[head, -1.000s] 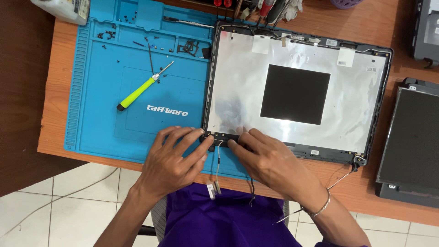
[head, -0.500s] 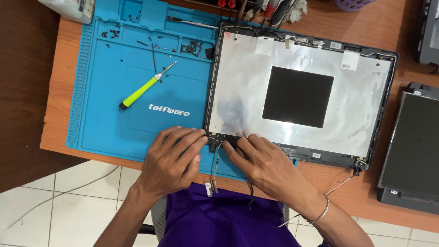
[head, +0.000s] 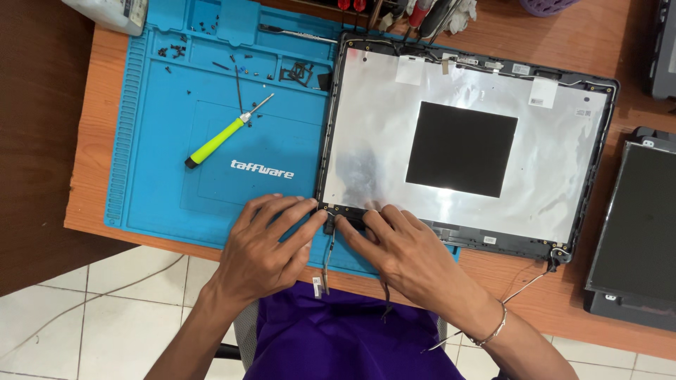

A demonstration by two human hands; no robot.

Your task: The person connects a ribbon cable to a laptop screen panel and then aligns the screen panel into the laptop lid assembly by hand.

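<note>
A laptop lid shell lies inside-up on the desk, silver foil lined, with a black square patch in its middle. My left hand and my right hand meet at its near left corner, fingertips pressing on a small black hinge part there. A thin cable hangs from that corner over the desk edge toward my purple shirt. Neither hand grips a tool.
A blue repair mat carries a yellow-green handled screwdriver and several loose screws in its top trays. A dark laptop part lies at the right. More tools stand at the back edge. Wires trail from the lid's near right corner.
Both hands stay at the lid's near left corner; my fingers have shifted only slightly on the hinge part. The view has drifted a little.
</note>
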